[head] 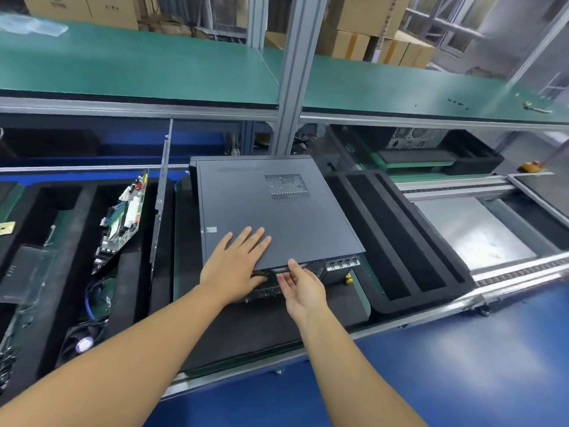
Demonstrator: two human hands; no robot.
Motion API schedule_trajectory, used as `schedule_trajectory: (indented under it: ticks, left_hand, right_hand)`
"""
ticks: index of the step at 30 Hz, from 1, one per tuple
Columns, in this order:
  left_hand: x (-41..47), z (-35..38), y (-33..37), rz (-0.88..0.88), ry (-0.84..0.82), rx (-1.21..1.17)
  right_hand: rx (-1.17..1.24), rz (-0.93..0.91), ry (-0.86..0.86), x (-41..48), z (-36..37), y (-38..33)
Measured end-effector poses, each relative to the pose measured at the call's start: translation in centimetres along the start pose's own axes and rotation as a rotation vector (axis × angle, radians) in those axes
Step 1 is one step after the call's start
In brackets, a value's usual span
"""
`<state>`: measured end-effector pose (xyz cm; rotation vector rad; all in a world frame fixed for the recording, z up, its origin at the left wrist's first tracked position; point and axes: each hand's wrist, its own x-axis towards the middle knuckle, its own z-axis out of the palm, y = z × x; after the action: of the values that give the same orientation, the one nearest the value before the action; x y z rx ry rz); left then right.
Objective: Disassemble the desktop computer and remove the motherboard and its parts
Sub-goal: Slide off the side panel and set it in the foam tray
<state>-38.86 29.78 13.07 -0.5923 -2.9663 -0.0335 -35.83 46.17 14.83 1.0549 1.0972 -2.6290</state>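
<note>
A dark grey desktop computer case [271,211] lies flat on a black foam pad [234,328], its side panel facing up and its rear ports toward me. My left hand [237,263] rests flat on the panel's near edge, fingers spread and straight. Just right of it, my right hand [303,288] touches the panel's near rim with the thumb on top and the fingers under the edge.
A black foam tray [70,229] on the left holds a removed motherboard [123,223] standing on edge, cables and a fan [83,343]. A slotted foam tray [397,235] lies to the right, with a metal conveyor plate [474,232] beyond. Green shelf [138,69] above.
</note>
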Motion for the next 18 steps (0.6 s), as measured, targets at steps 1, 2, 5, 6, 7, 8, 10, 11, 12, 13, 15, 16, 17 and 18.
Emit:
schedule_trajectory:
  ticks: [1,2,5,6,7,8,10,11,12,13,15,16,17,18]
  left_hand:
    - [0.0,-0.1,0.0,-0.003,-0.002,-0.001]
    - [0.0,-0.1,0.1,-0.007,-0.007,-0.006]
    - [0.0,-0.4,0.2,-0.015,-0.022,-0.018]
    - [0.1,-0.5,0.3,-0.018,-0.027,-0.022]
    - [0.1,-0.6,0.3,-0.020,-0.030,-0.027]
    - [0.2,-0.8,0.4,-0.022,-0.033,-0.033]
    - [0.2,-0.9,0.5,-0.031,-0.041,-0.045]
    - [0.2,-0.9,0.5,-0.034,-0.042,-0.049]
    - [0.2,-1.0,0.6,-0.037,-0.044,-0.053]
    - [0.2,-1.0,0.6,-0.040,-0.047,-0.056]
    - [0.2,-1.1,0.8,-0.046,-0.053,-0.055]
    - [0.1,-1.2,0.9,-0.049,-0.055,-0.052]
    - [0.0,-1.2,1.1,-0.051,-0.052,-0.044]
    - [-0.1,-1.2,1.2,-0.054,-0.045,-0.030]
  right_hand:
    - [0.003,-0.008,-0.006,0.0,0.0,0.1]
    - [0.001,-0.015,-0.014,0.0,-0.1,0.1]
    - [-0.022,-0.024,-0.035,0.0,-0.3,0.1]
    - [-0.027,-0.026,-0.039,0.1,-0.3,0.1]
    - [-0.030,-0.030,-0.041,0.1,-0.4,0.1]
    - [-0.031,-0.034,-0.041,0.2,-0.4,0.1]
    - [-0.030,-0.043,-0.042,0.4,-0.5,0.2]
    - [-0.031,-0.044,-0.042,0.6,-0.5,0.3]
    - [-0.035,-0.046,-0.041,0.7,-0.4,0.3]
    - [-0.041,-0.048,-0.041,0.9,-0.4,0.4]
    - [-0.048,-0.053,-0.046,1.2,-0.3,0.4]
    - [-0.043,-0.056,-0.049,1.3,-0.2,0.5]
    - [-0.031,-0.058,-0.054,1.4,-0.2,0.6]
    - [-0.014,-0.062,-0.059,1.4,-0.3,0.8]
